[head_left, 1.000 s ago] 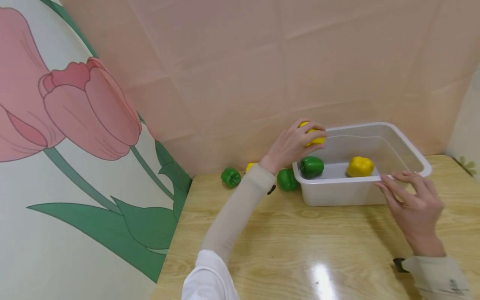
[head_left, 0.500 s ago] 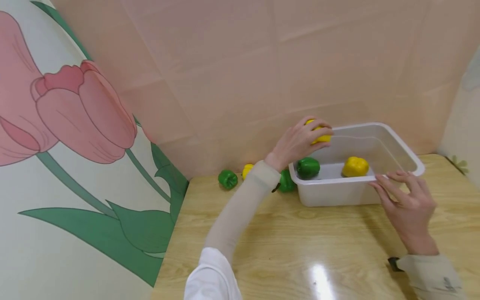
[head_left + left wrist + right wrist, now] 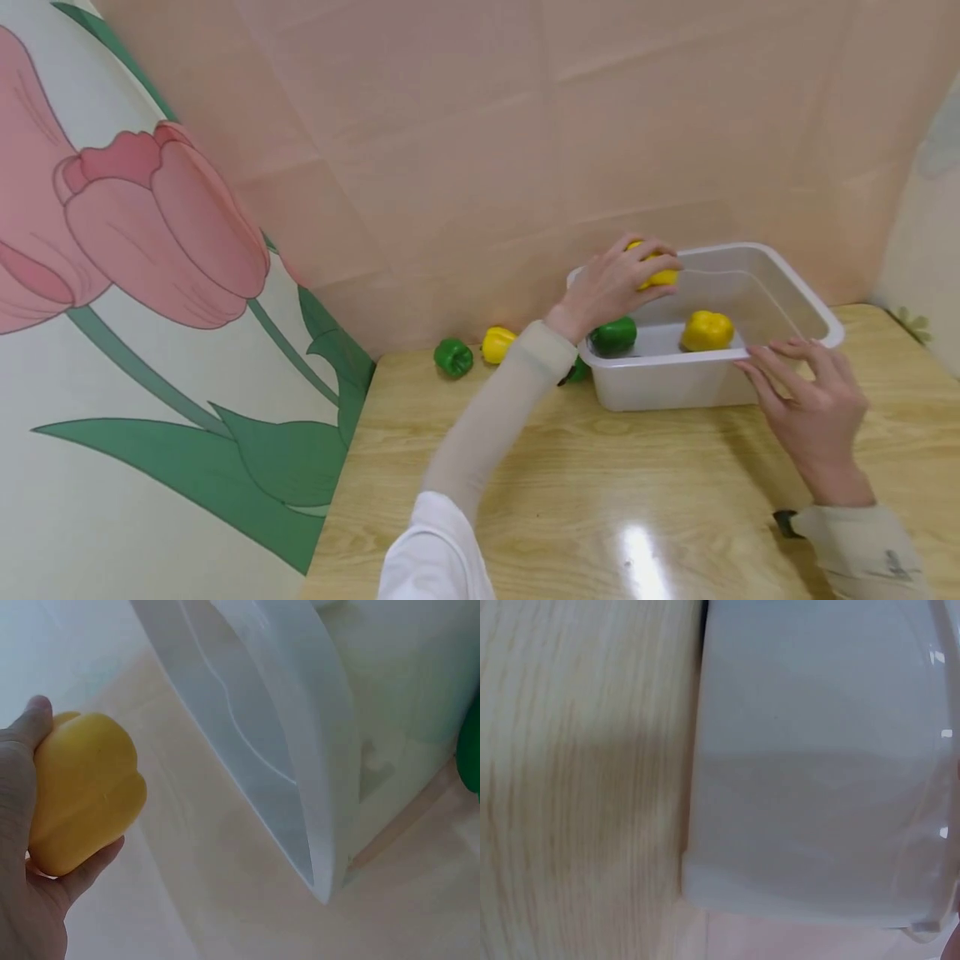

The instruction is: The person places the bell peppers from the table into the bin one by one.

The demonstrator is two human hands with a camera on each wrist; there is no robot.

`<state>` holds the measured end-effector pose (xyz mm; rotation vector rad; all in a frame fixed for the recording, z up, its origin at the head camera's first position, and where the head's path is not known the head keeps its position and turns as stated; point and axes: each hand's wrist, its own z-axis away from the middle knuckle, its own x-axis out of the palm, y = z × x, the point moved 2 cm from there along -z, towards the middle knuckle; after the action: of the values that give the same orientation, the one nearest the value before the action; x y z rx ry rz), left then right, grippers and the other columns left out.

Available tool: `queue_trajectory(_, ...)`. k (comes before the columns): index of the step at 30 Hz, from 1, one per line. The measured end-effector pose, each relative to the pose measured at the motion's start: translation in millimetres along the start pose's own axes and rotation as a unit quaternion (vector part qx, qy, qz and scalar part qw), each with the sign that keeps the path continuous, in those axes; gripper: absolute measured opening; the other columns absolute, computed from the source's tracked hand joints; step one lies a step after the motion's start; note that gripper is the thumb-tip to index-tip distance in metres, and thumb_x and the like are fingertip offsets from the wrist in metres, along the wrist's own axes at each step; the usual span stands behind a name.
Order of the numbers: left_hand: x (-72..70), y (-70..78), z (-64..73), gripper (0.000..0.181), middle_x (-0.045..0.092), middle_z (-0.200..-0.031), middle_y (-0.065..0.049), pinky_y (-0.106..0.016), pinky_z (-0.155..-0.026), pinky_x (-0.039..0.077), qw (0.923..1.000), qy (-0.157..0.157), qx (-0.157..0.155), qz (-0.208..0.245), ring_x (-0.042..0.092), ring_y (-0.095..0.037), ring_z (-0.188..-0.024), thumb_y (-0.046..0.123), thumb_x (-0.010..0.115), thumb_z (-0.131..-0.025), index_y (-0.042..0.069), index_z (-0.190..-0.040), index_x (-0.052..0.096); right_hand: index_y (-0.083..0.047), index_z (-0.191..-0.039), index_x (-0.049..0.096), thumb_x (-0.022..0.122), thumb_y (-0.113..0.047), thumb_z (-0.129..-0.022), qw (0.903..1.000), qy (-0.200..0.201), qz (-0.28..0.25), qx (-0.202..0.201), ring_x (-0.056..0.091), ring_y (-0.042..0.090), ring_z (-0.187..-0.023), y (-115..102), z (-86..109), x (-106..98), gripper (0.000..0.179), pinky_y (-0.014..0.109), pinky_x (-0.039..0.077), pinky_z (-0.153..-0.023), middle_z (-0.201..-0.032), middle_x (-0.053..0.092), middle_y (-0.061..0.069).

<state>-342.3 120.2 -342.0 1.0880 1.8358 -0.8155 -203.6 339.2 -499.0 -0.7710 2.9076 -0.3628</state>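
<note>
My left hand (image 3: 611, 287) grips a yellow bell pepper (image 3: 90, 791) and holds it over the left back part of a white plastic bin (image 3: 660, 387). In the left wrist view the pepper sits between thumb and fingers, apart from the bin's rim. Inside the bin lie a green bell pepper (image 3: 617, 335) at the left and another yellow bell pepper (image 3: 707, 332) near the middle. At the bin's front right, my right hand (image 3: 817, 408) holds the rim with thumb and fingertips. The right wrist view shows mostly the bin's outer wall (image 3: 817, 772).
Left of the bin, a green bell pepper (image 3: 453, 357) and a yellow one (image 3: 497, 345) lie on the wooden table (image 3: 570, 500) near the back. Another green pepper (image 3: 579, 372) beside the bin is mostly hidden by the left wrist. A pink cloth (image 3: 450, 167) hangs behind.
My left hand has moved slightly to the right with the yellow pepper, farther over the bin. The right hand stays at the rim. The whole head view has shifted a little.
</note>
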Motion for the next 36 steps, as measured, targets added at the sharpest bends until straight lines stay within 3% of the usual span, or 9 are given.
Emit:
queue_trajectory(7, 6.6, 6.2, -5.2, 0.036, 0.067, -0.140, 0.006, -0.016, -0.102, 0.048, 1.0000, -0.004, 0.005, 0.008, 0.057, -0.019, -0.133, 0.043, 0.068, -0.105, 0.023, -0.134, 0.074, -0.012, -0.101, 0.087, 0.074, -0.058, -0.096, 0.9997, -0.020, 0.015, -0.001, 0.064, 0.053, -0.087, -3, -4.1, -3, 0.049, 0.010, 0.035, -0.110, -0.096, 0.075, 0.023)
queue_trajectory(9, 7.6, 7.4, -6.6, 0.036, 0.067, -0.140, 0.006, -0.017, -0.104, 0.047, 0.9999, -0.005, 0.008, 0.010, 0.057, -0.019, -0.132, 0.043, 0.068, -0.105, 0.023, -0.134, 0.074, -0.011, -0.101, 0.087, 0.072, -0.060, -0.096, 0.9994, -0.024, 0.023, -0.002, 0.063, 0.052, -0.087, -3, -4.4, -3, 0.051, 0.018, 0.046, -0.103, -0.096, 0.075, 0.023)
queue_trajectory(11, 8.5, 8.3, -7.8, 0.036, 0.067, -0.139, 0.006, -0.017, -0.106, 0.045, 0.9999, -0.008, 0.010, 0.010, 0.057, -0.019, -0.131, 0.044, 0.068, -0.104, 0.023, -0.134, 0.073, -0.010, -0.101, 0.086, 0.070, -0.062, -0.097, 0.9990, -0.032, 0.030, -0.004, 0.063, 0.052, -0.087, -1, -4.4, -3, 0.054, 0.034, 0.054, -0.091, -0.096, 0.074, 0.023)
queue_trajectory(14, 10.9, 9.6, -9.9, 0.038, 0.067, -0.139, 0.006, -0.018, -0.108, 0.044, 0.9998, -0.013, 0.010, 0.006, 0.058, -0.018, -0.131, 0.045, 0.067, -0.104, 0.023, -0.134, 0.073, -0.009, -0.100, 0.085, 0.067, -0.065, -0.098, 0.9981, -0.046, 0.041, -0.010, 0.063, 0.052, -0.086, 2, -4.1, -4, 0.059, 0.057, 0.046, -0.072, -0.097, 0.074, 0.024)
queue_trajectory(15, 11.9, 10.0, -10.5, 0.038, 0.067, -0.139, 0.006, -0.017, -0.108, 0.044, 0.9998, -0.017, 0.008, 0.005, 0.057, -0.018, -0.131, 0.046, 0.067, -0.104, 0.023, -0.134, 0.073, -0.008, -0.100, 0.085, 0.066, -0.066, -0.098, 0.9976, -0.051, 0.044, -0.012, 0.062, 0.052, -0.087, 3, -3.8, -4, 0.061, 0.059, 0.043, -0.069, -0.097, 0.073, 0.024)
queue_trajectory(28, 15.7, 15.0, -10.9, 0.042, 0.066, -0.140, 0.008, -0.016, -0.104, 0.046, 0.9991, -0.042, 0.000, -0.010, 0.057, -0.016, -0.133, 0.050, 0.063, -0.105, 0.025, -0.138, 0.072, 0.000, -0.105, 0.078, 0.057, -0.063, -0.103, 0.9891, -0.129, 0.064, -0.032, 0.060, 0.052, -0.091, 10, -2.8, -5, 0.066, 0.064, 0.041, -0.071, -0.104, 0.067, 0.029)
queue_trajectory(36, 18.8, 15.9, -13.8, 0.042, 0.064, -0.141, 0.010, -0.016, -0.106, 0.045, 0.9985, -0.053, -0.004, -0.013, 0.056, -0.015, -0.132, 0.050, 0.063, -0.105, 0.027, -0.139, 0.070, 0.000, -0.108, 0.077, 0.057, -0.062, -0.103, 0.9877, -0.140, 0.062, -0.033, 0.058, 0.053, -0.091, 8, -4.8, -7, 0.066, 0.064, 0.040, -0.072, -0.105, 0.066, 0.030)
